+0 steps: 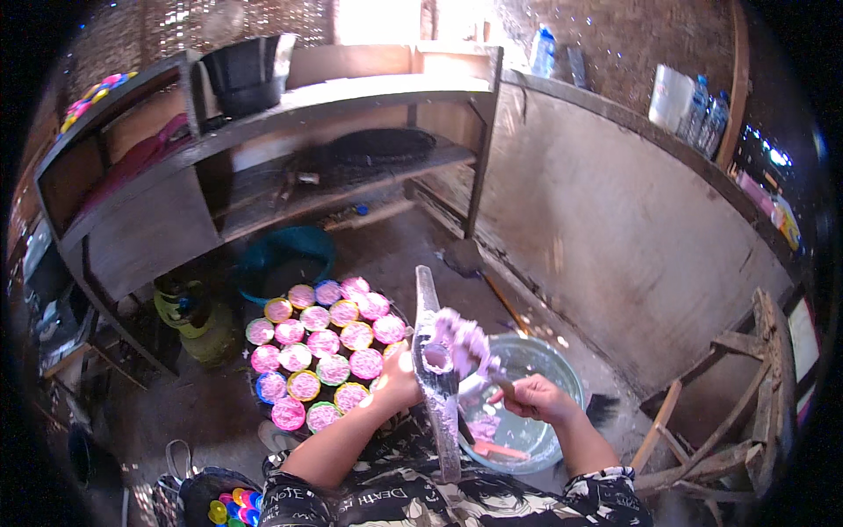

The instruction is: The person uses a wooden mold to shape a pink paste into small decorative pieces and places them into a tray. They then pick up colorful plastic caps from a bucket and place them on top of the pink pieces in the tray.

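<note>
Patterned sleeves rise at six o'clock, the left hand (397, 379) clasping a long clear bag (432, 369) of soft, sticky-looking purple paste, best gripped around its stiff middle, while the right hand (534, 397), closed on a spoon handle (502, 383), loads it above the basin (562, 369).

Plastic bottles (707, 110) on right ledge; another (543, 51) behind shelf.
</note>
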Motion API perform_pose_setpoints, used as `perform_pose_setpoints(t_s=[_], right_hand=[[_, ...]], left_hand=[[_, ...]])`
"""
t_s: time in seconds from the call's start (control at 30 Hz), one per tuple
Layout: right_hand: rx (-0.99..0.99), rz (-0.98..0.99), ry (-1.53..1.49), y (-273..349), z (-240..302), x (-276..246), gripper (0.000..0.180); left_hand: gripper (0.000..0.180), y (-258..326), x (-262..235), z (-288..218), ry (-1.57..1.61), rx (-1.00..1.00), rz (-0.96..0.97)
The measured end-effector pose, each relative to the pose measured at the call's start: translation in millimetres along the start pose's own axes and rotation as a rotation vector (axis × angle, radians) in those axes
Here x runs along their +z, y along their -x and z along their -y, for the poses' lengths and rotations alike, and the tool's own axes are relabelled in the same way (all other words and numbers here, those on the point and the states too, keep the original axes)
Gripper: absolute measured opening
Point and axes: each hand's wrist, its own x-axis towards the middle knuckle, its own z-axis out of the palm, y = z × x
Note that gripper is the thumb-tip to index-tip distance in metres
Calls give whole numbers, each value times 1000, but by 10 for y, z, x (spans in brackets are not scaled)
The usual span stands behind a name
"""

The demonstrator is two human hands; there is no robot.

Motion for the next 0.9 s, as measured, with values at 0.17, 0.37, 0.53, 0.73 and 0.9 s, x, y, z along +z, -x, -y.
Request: perform_pose_setpoints(t_s=[0.17,0.37,0.53,0.73,0.9], right_hand=[[-150,-179,923,44,682,-105,27],[-475,-161,2032,75,1665,475,23],[-1159,-162,2578,-165,1346,1047,23],[-714,-235,2285,182,1464,779,24],[-561,-746,957,109,996,566,19]], left_hand=[[48,60,-293,-185,-176,296,72],[41,129,-161,-406,-175,202,118],[35,58,-134,-356,-139,185,39],[32,-11,-248,-5,-361,114,94],[40,-142,-352,260,-31,362,-114]])
